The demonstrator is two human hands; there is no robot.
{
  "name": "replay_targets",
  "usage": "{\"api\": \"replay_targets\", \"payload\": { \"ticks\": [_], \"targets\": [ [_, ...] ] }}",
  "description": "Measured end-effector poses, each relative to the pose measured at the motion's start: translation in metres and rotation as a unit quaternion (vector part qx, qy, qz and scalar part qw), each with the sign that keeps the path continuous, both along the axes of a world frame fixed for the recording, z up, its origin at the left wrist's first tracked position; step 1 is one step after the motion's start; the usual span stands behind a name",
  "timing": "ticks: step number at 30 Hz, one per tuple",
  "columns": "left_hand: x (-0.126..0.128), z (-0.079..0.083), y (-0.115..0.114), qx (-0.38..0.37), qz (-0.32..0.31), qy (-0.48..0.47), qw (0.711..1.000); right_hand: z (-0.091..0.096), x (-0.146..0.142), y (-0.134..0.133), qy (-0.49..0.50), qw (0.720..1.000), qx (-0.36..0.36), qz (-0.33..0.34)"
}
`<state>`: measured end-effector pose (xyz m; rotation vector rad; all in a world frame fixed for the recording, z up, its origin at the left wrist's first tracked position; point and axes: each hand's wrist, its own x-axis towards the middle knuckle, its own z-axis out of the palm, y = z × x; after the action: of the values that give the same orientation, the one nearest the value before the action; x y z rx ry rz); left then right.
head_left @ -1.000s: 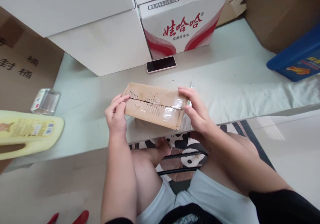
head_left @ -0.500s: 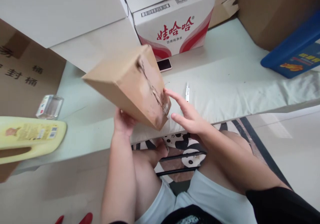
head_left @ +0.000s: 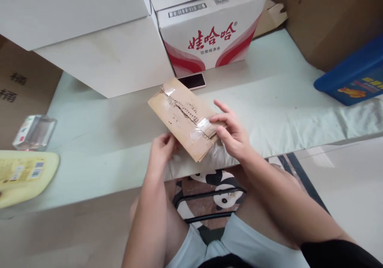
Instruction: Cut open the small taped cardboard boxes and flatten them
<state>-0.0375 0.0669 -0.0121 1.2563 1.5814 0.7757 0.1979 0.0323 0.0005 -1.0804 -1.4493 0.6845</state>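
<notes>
A brown cardboard box point(head_left: 182, 118) sits at an angle near the table's front edge, its taped face turned up. Clear tape runs along its seam, and the cardboard there is scuffed and torn, with dark marks. My left hand point(head_left: 163, 148) is at the box's lower left side, fingers curled in against it; their tips are partly hidden. Over the right end of the box is my right hand point(head_left: 235, 134). Its fingers are apart, some touching the taped top, one raised above the surface.
Behind the box lies a phone point(head_left: 193, 81), in front of a white and red carton point(head_left: 209, 44). Larger white boxes point(head_left: 104, 56) stand back left. A clear container point(head_left: 36, 132) and a yellow bottle point(head_left: 26, 176) are at left, a blue container point(head_left: 350, 76) at right.
The cardboard box has come down from a raised, tilted pose, and its taped face now points up. My left hand has shifted to its side; my right fingers now reach over the top.
</notes>
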Motion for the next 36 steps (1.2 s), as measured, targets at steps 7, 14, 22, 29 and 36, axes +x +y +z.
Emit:
{"api": "replay_targets", "payload": {
  "ticks": [7, 14, 22, 29, 36],
  "targets": [
    [-0.007, 0.003, 0.0, 0.547, -0.019, 0.062, 0.835, 0.002, -0.003, -0.005, 0.016, 0.993, -0.011, 0.116],
    [0.015, 0.008, -0.006, 0.606, -0.118, 0.12, 0.777, -0.005, 0.0, -0.017, -0.004, 0.996, -0.04, 0.075],
    [0.028, 0.003, -0.003, 0.609, -0.08, 0.096, 0.784, -0.009, 0.02, -0.001, -0.371, 0.885, -0.259, -0.105],
    [0.03, 0.002, -0.003, 0.607, -0.071, 0.092, 0.786, -0.005, 0.023, 0.004, -0.36, 0.884, -0.281, -0.101],
    [0.03, 0.005, -0.004, 0.613, -0.069, 0.124, 0.777, -0.01, 0.029, -0.008, 0.0, 0.99, -0.134, -0.051]
  ]
}}
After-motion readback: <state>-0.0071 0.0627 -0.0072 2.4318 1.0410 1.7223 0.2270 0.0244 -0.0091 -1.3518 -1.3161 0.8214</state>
